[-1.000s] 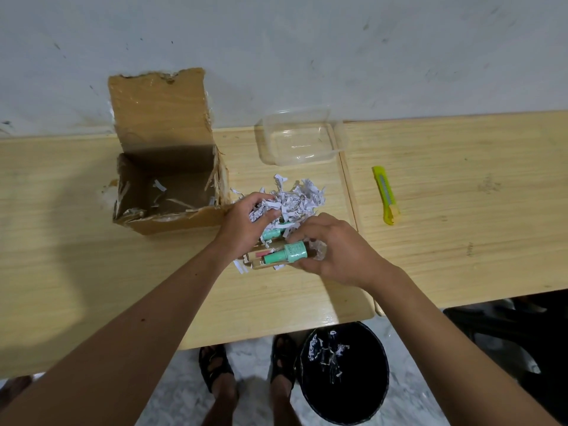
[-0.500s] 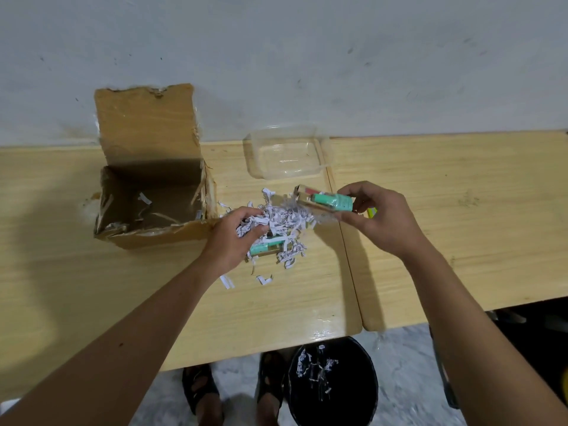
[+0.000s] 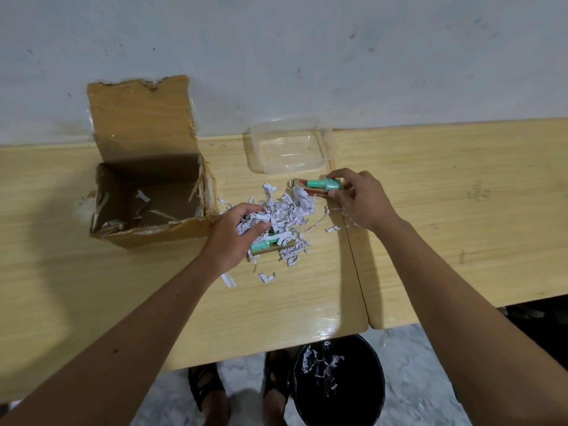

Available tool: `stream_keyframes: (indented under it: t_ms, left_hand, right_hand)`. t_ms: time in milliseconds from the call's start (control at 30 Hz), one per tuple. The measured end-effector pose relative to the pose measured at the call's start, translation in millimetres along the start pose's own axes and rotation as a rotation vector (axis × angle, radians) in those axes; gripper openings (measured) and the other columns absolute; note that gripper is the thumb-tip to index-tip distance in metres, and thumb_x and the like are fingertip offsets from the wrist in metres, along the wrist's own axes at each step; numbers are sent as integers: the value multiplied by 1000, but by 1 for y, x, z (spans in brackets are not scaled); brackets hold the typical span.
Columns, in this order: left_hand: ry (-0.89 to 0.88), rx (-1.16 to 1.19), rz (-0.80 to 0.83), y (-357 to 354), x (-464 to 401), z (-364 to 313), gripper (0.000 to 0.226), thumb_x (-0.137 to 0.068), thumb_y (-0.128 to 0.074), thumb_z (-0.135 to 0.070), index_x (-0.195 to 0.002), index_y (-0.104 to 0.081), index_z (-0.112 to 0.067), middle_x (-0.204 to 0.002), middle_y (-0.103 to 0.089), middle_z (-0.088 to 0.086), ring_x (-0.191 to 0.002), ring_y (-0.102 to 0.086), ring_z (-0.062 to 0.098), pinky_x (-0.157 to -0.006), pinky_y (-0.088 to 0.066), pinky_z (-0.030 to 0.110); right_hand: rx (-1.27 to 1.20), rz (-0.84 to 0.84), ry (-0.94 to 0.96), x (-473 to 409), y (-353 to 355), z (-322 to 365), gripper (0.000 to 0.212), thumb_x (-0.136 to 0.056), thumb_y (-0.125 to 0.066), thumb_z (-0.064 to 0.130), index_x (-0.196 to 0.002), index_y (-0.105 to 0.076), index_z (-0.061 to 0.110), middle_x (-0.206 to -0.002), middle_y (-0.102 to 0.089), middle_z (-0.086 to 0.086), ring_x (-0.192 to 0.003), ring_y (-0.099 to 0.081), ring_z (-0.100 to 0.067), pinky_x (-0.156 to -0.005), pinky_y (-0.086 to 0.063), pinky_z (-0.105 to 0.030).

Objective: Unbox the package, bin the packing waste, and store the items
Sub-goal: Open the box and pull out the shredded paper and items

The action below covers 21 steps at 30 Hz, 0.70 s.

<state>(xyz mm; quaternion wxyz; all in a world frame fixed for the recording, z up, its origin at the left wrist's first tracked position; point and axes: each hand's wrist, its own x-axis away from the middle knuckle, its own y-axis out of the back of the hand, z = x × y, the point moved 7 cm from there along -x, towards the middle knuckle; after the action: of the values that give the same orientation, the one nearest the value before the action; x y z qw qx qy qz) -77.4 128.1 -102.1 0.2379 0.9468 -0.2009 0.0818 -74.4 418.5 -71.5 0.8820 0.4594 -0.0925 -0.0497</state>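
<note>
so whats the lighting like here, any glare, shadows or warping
Head view: glare patch on the glossy table near its front edge; the cardboard box casts a soft shadow to its left and its inside is dark; the wide-angle lens bows the table's back edge; the clear container shows faint highlights; the bin is slightly soft.

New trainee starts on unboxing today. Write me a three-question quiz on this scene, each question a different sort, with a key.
1. True or false: the clear plastic storage container already holds an item.
2. Multiple choice: the right hand holds
A. a handful of paper shreds
B. a green bottle in a clear-fronted card pack
C. a yellow knife
3. Fill in: the left hand grips the pile of white shredded paper, beside the open brown ____ box.

Key
1. False: it shows nothing inside.
2. B
3. cardboard
</note>
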Motion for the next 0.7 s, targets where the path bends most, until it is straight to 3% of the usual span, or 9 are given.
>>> stream_keyframes:
  t_ms: [67, 133, 333, 533, 700]
  left_hand:
    - [-6, -8, -2, 1, -1, -1, 32, -95, -73, -37, -126, -66, -31, -136, -66, -9, -129, -56, 10, -102, -38, 27]
    - [-4, -19, -1, 1, -2, 0, 33, -96, -73, -38, -127, -66, -30, -136, -66, -9, -129, -57, 11, -103, -39, 28]
    - [0, -15, -4, 1, -1, 3, 33, -95, -73, -39, -127, -67, -31, -136, -66, -9, -129, -57, 11, -104, -40, 30]
    - [23, 6, -24, 2, -3, 7, 33, -95, -74, -40, -126, -67, -31, -136, -66, -11, -129, -56, 10, -106, -41, 31]
    - [28, 36, -14, 1, -2, 7, 33, -95, -74, -41, -126, -67, -33, -138, -64, -11, -130, -54, 10, -104, -38, 30]
  right_hand:
    - [-3, -47, -26, 0, 0, 0, 36, -97, -69, 26, -132, -64, 32, -106, -53, -14, -81, -59, -23, -74, -50, -21]
    - [4, -96, -47, 4, -2, -1, 46, -96, -70, 25, -139, -59, 33, -106, -52, -12, -82, -59, -23, -79, -50, -28]
    - [-89, -198, -169, 18, -3, -10, 53, -87, -73, 18, -138, -56, 23, -110, -59, -6, -87, -67, -26, -79, -60, -48]
    - [-209, -278, -297, 47, -10, -9, 29, -88, -71, 12, -117, -66, 16, -88, -70, 0, -80, -68, -21, -78, -59, -44]
    - [-296, -236, -230, 65, -28, 21, 20, -96, -64, 14, -115, -70, 15, -85, -72, 4, -78, -69, -14, -75, -54, -27]
